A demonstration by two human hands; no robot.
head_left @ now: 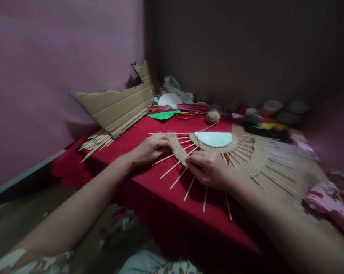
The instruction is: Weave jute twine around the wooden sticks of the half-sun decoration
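Note:
A half-round piece of thin sticks [191, 188] fans out over the table, with a pale blue half disc [216, 139] at its centre. Twine bands [256, 161] are woven across the sticks, one around the disc and a wider one farther out. My left hand [156, 146] has its fingers bent and closed on the left part of the outer woven band. Near the middle, my right hand [208, 167] pinches the same band lower down, and its palm hides part of the weave. A ball of twine [213, 117] lies behind the disc, its strand running to the piece.
Torn cardboard [120, 106] leans at the wall above a bundle of sticks [96, 140]. Green paper [164, 115], red-handled scissors [185, 116] and a white cup [271, 106] stand or lie at the back. A pink glue gun [327, 199] rests at the right.

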